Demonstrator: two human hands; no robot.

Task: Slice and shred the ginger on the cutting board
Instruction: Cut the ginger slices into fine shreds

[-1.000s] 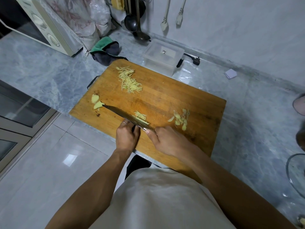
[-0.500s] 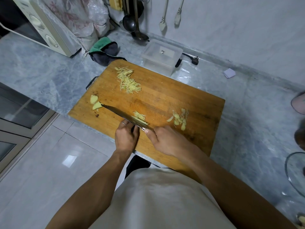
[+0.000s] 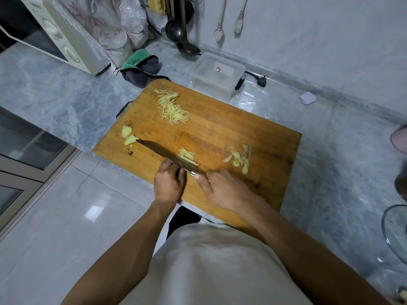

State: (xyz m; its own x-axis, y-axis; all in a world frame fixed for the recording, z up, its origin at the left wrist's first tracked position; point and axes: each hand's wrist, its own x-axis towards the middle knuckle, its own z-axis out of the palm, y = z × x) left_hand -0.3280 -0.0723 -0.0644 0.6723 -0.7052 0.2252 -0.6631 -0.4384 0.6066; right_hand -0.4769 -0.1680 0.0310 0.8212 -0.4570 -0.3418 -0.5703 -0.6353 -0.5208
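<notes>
A wooden cutting board (image 3: 220,128) lies on the grey marble counter. A pile of shredded ginger (image 3: 172,107) sits at its far left. Two thicker ginger pieces (image 3: 128,136) lie near the left edge, and several thin slices (image 3: 240,159) lie to the right. My right hand (image 3: 224,190) grips the handle of a dark knife (image 3: 160,150), whose blade points left across the board. Fresh shreds (image 3: 187,155) lie on the far side of the blade. My left hand (image 3: 168,186) has its fingers curled against the blade's near side, over ginger I cannot see.
A clear plastic box (image 3: 217,73) stands just behind the board, next to a black plug (image 3: 262,81). A green and grey cloth (image 3: 141,67) and a microwave (image 3: 55,34) are at the back left. Ladles (image 3: 176,29) hang on the wall. A glass bowl (image 3: 394,234) shows at the right edge.
Almost nothing has moved. Both hands and the knife stay at the same spot near the board's front edge, and the shreds beside the blade look the same.
</notes>
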